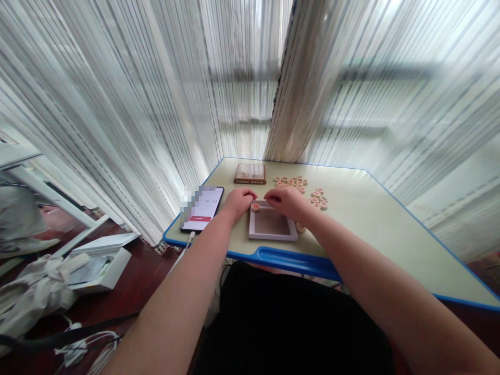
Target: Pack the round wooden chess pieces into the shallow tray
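Note:
A shallow open box (272,224) with a pale rim lies on the desk in front of me. My left hand (238,200) rests curled at its far left corner, next to one round wooden game piece (255,207) that sits on the rim. My right hand (285,201) hovers over the box's far edge with its fingers pinched together; what they hold is too small to make out. Several more round pieces (317,198) with red marks lie scattered beyond my right hand. A flat wooden lid or board (250,173) lies at the far edge.
A phone (202,209) with a lit screen lies left of the box, a white cable (186,247) running off the desk edge. The cream desk (371,219) has a blue rim. Sheer curtains hang behind. An open white box (102,263) and cloths lie on the floor at left.

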The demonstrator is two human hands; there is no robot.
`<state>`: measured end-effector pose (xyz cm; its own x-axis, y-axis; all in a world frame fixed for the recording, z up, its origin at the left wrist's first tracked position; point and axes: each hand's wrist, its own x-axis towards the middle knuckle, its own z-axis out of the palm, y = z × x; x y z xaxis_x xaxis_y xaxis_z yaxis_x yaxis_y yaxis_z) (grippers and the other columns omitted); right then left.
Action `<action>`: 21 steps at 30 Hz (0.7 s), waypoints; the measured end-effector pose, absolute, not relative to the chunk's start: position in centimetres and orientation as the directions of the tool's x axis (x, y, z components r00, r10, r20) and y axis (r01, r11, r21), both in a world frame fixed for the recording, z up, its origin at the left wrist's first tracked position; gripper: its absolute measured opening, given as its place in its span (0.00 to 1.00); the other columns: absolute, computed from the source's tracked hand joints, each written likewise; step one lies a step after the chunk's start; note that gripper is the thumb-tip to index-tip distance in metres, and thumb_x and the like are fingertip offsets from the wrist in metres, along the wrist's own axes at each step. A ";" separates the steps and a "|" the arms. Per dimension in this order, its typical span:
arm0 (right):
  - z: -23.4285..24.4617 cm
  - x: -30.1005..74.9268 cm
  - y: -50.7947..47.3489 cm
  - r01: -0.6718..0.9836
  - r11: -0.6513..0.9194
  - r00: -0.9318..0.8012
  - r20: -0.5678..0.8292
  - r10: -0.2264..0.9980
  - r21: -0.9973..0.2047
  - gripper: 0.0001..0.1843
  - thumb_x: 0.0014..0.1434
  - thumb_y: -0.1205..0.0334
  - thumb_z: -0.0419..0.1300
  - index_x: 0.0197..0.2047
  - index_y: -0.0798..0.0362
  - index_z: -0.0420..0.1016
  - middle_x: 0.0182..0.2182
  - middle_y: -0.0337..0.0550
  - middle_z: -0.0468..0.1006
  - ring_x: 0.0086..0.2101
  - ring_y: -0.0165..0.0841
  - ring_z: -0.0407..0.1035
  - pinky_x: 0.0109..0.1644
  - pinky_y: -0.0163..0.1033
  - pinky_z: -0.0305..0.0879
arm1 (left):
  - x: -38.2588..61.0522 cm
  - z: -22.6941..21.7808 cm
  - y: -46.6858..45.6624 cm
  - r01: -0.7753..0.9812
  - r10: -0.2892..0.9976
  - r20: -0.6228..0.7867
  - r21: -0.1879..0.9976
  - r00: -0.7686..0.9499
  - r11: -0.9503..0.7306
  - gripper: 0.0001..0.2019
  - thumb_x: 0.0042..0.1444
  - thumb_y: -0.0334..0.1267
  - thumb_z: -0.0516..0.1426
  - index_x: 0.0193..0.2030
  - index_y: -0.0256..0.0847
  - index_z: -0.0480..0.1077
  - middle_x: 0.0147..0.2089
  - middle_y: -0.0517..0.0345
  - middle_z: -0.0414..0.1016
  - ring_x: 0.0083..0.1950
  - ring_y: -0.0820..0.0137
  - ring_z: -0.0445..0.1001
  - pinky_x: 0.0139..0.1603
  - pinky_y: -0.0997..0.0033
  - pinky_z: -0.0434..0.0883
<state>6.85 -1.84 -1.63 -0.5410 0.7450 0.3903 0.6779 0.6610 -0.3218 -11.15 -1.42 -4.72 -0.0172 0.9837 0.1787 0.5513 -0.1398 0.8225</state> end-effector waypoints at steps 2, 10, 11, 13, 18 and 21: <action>-1.3 8.0 -1.0 0.750 0.585 -0.444 0.422 0.791 -0.307 0.11 0.55 0.68 0.55 0.35 0.53 0.80 0.31 0.45 0.80 0.33 0.33 0.71 0.39 0.34 0.63 | -11.1 -4.7 -1.7 0.564 0.983 0.186 0.812 -0.005 -0.151 0.09 0.45 0.31 0.55 0.31 0.37 0.76 0.32 0.56 0.79 0.37 0.68 0.74 0.42 0.69 0.70; -1.7 14.3 2.6 0.924 -0.014 0.173 0.385 0.906 -0.382 0.20 0.54 0.72 0.49 0.45 0.58 0.78 0.43 0.55 0.78 0.43 0.40 0.72 0.47 0.41 0.64 | -11.0 -4.8 -2.1 0.552 0.989 0.142 0.821 0.047 -0.145 0.10 0.42 0.30 0.59 0.35 0.36 0.75 0.33 0.55 0.78 0.35 0.69 0.73 0.39 0.71 0.69; -1.9 14.7 2.7 0.927 -0.046 0.187 0.352 0.917 -0.373 0.21 0.53 0.73 0.50 0.45 0.58 0.78 0.43 0.55 0.78 0.43 0.41 0.72 0.47 0.41 0.64 | -11.0 -4.8 -2.1 0.557 0.989 0.139 0.818 0.051 -0.144 0.11 0.42 0.30 0.59 0.35 0.36 0.75 0.34 0.55 0.78 0.35 0.69 0.73 0.39 0.71 0.69; -2.1 15.0 2.9 0.935 -0.075 0.179 0.279 0.944 -0.346 0.21 0.50 0.73 0.52 0.45 0.57 0.79 0.42 0.54 0.79 0.43 0.41 0.72 0.46 0.41 0.65 | -11.1 -4.8 -2.1 0.560 0.989 0.137 0.816 0.051 -0.142 0.11 0.42 0.30 0.59 0.35 0.36 0.75 0.34 0.55 0.78 0.36 0.69 0.73 0.39 0.71 0.69; -2.2 14.2 2.7 0.939 -0.056 0.122 0.177 0.977 -0.339 0.17 0.49 0.68 0.57 0.42 0.53 0.80 0.34 0.49 0.81 0.36 0.38 0.74 0.39 0.37 0.68 | -11.0 -4.8 -2.1 0.560 0.987 0.150 0.814 0.050 -0.152 0.10 0.43 0.30 0.58 0.36 0.36 0.75 0.34 0.55 0.78 0.36 0.69 0.74 0.40 0.71 0.69; -2.1 13.9 2.4 0.945 -0.033 0.092 0.166 0.982 -0.327 0.15 0.52 0.62 0.58 0.42 0.52 0.80 0.32 0.46 0.81 0.35 0.36 0.74 0.41 0.37 0.68 | -11.0 -4.9 -2.0 0.555 0.986 0.163 0.816 0.044 -0.160 0.10 0.44 0.29 0.56 0.35 0.36 0.75 0.34 0.54 0.78 0.36 0.69 0.74 0.41 0.71 0.69</action>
